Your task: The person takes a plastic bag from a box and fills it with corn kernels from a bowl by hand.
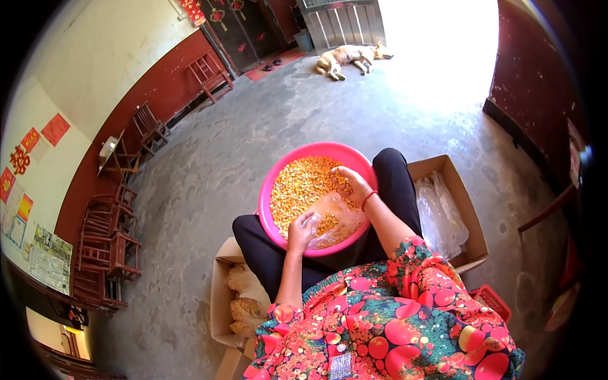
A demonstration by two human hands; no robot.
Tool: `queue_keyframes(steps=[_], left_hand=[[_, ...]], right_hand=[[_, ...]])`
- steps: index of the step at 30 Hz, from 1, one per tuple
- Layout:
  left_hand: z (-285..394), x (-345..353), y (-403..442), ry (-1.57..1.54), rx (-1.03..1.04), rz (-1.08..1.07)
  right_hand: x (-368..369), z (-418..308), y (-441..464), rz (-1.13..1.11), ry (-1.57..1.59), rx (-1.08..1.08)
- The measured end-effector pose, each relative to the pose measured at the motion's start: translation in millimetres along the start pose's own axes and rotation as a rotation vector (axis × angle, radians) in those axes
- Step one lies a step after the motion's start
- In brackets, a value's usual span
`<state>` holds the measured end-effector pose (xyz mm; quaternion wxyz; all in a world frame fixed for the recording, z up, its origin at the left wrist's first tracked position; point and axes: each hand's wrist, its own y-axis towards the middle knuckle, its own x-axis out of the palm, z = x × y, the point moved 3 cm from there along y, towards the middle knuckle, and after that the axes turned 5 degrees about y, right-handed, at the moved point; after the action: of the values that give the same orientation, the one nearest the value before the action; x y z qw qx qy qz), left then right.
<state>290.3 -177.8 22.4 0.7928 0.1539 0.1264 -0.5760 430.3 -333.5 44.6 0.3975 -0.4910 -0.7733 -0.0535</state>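
A pink basin [360, 159] of yellow corn kernels [303, 180] rests on my lap. My left hand [300, 232] is closed at the basin's near left side, pinching the gathered edge of a clear plastic bag [339, 218]. The bag lies spread over the kernels, with some kernels showing in or through it. My right hand [356, 186], with a red band at the wrist, is at the basin's right side. Its fingers curl in among the kernels, cupping some of them; the fingertips are partly hidden.
An open cardboard box [472, 218] with clear plastic bags [438, 212] stands to my right. Another box [220, 297] on my left holds filled bags [246, 310]. A red basket [493, 303] is beside me. A dog [348, 60] lies ahead; wooden chairs [104, 237] line the left wall.
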Motion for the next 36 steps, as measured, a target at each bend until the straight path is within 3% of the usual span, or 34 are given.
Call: queue_keyframes(steps=[2, 7, 9, 10, 11, 13, 14, 18, 20, 24, 26, 27, 29, 30, 32, 34, 36], left_hand=[[-2, 0, 1, 0.012, 0.016, 0.018], [-2, -1, 2, 0.049, 0.022, 0.084], [-4, -2, 3, 0.068, 0.019, 0.066], [-5, -2, 3, 0.088, 0.017, 0.05], [-5, -2, 3, 0.087, 0.016, 0.051], [-2, -4, 2, 0.114, 0.033, 0.107], [0, -4, 1, 0.113, 0.033, 0.108], [8, -4, -1, 0.06, 0.008, 0.106], [11, -5, -2, 0.06, 0.015, 0.1], [5, -4, 0, 0.039, 0.013, 0.097], [0, -4, 1, 0.003, -0.022, 0.098], [6, -5, -1, 0.048, 0.023, 0.132], [19, -7, -5, 0.092, 0.069, 0.167], [26, -8, -8, 0.036, 0.008, 0.16], [20, -7, -7, -0.021, -0.053, 0.151], [14, -10, -3, 0.083, 0.159, 0.229], [10, -11, -3, 0.083, 0.186, 0.277]], right_hand=[[7, 2, -1, -0.332, -0.011, -0.021], [25, 21, -22, -0.435, -0.406, 0.001], [35, 35, -25, -0.529, -0.446, -0.282], [34, 39, -28, -0.478, -0.448, -0.158], [34, 40, -27, -0.478, -0.448, -0.157], [32, 45, -21, -0.562, -0.735, -0.269], [30, 47, -18, -0.538, -0.77, -0.354], [30, 42, -28, -0.447, -0.773, -0.36], [27, 37, -28, -0.219, -0.922, -0.538], [27, 39, -26, -0.275, -0.984, -0.602], [27, 40, -29, -0.282, -1.14, -0.751], [31, 37, -35, -0.283, -1.141, -0.752], [33, 28, -44, 0.06, -1.324, -0.713], [34, 25, -43, 0.11, -1.386, -0.786], [32, 27, -46, 0.149, -1.426, -0.751], [25, 37, -45, 0.252, -1.559, -0.78], [19, 42, -37, 0.155, -1.54, -0.668]])
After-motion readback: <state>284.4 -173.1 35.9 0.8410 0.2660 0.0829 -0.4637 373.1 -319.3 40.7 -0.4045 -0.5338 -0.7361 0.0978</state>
